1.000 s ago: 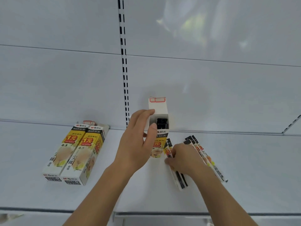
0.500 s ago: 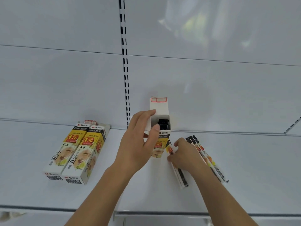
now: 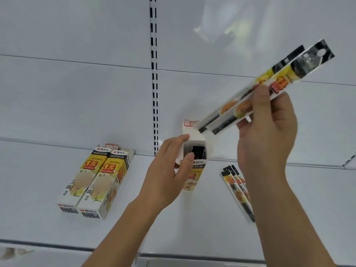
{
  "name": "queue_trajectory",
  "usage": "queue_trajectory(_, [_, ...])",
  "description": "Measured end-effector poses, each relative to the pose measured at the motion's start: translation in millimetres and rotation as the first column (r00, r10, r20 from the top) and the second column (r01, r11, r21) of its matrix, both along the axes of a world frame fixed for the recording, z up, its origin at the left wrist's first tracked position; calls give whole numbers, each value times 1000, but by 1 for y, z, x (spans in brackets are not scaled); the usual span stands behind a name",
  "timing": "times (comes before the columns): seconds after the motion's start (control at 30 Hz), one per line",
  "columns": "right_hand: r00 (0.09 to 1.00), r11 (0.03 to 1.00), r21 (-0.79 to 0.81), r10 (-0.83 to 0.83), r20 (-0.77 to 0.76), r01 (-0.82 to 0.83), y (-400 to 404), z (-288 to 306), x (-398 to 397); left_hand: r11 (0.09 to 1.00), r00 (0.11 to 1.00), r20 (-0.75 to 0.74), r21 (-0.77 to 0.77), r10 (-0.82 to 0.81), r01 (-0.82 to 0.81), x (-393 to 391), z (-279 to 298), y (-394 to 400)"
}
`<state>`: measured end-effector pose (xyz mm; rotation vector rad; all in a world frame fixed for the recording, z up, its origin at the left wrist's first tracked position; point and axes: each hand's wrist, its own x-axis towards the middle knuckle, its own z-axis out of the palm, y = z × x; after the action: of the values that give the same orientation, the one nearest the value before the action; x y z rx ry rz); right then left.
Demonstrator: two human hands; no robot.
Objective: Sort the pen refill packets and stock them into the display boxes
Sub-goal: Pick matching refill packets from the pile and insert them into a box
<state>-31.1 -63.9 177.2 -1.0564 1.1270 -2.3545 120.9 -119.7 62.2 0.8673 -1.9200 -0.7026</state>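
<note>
Centre of the frame: the left hand (image 3: 165, 174) grips an open display box (image 3: 194, 166) standing on the white shelf (image 3: 38, 189), fingers curled round its side, dark packet tops visible inside. Upper right: the right hand (image 3: 267, 135) pinches two refill packets (image 3: 256, 91) — held aloft, tilted, lower ends near the box's raised flap. Lower right: loose packets (image 3: 238, 187) lie on the shelf. Left: two closed boxes (image 3: 96, 182) lie side by side.

Refill packets (image 3: 264, 87) & display boxes (image 3: 92, 180): yellow/black/white w/ red price badge; shelf (image 3: 38, 224) plain white.
</note>
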Motion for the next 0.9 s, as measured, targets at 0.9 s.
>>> queue_trajectory(0.9, [869,900,386,346,-354,-201,-19,-20,10,993,995,-87,109,-46,55,2,8,-3])
